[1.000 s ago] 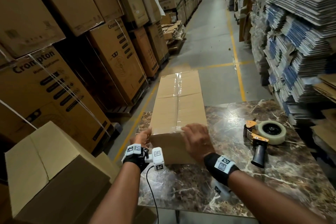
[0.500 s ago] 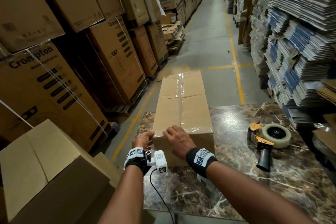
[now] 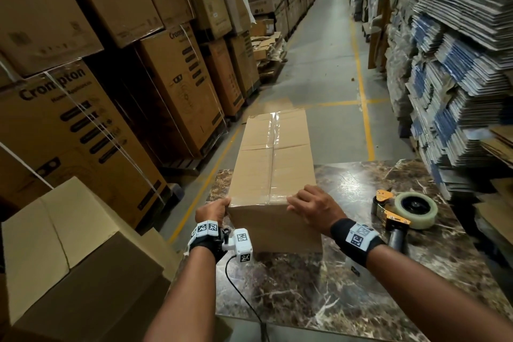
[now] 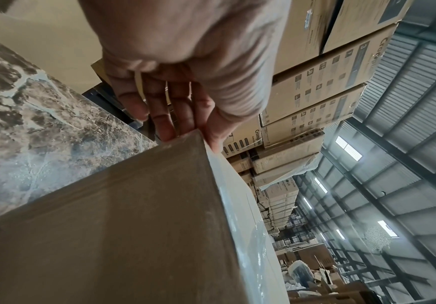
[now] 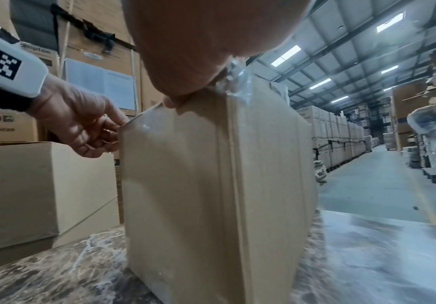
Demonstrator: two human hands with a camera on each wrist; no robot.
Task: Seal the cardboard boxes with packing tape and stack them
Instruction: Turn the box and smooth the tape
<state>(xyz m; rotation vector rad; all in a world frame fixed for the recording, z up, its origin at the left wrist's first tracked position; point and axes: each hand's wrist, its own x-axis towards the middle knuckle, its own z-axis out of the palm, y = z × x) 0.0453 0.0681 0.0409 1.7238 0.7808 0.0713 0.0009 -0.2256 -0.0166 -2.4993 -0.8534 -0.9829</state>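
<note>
At nine o'clock from the table, a plain unsealed carton [image 3: 63, 244] sits low beside the person, with tall stacks of printed Crompton boxes [image 3: 83, 125] rising behind it toward ten and eleven o'clock. Next comes the left hand [image 3: 211, 209], which grips the near left top corner of the cardboard box [image 3: 273, 172]: the left wrist view shows its fingers [image 4: 164, 115] lying down the box's left side and the thumb over the top edge, so the corner is pinched between them. That box stands on the marble table [image 3: 347, 280] at the person's twelve o'clock, long axis running away from them, its far end overhanging the table's far edge. Clear packing tape [image 3: 272, 153] runs along the centre seam of its top, and another glossy strip crosses the near top edge. On that edge, toward one o'clock, the right hand [image 3: 315, 207] rests with fingers spread and fairly straight, pressing down on the tape at the near right corner; the right wrist view shows crinkled tape under the palm. Farther along at two o'clock, a tape dispenser [image 3: 399, 214] with an orange frame, a black handle and a roll of clear tape lies on the table, well apart from the box. Beyond it at three o'clock, piles of flattened cartons [image 3: 455, 78] line the aisle.
</note>
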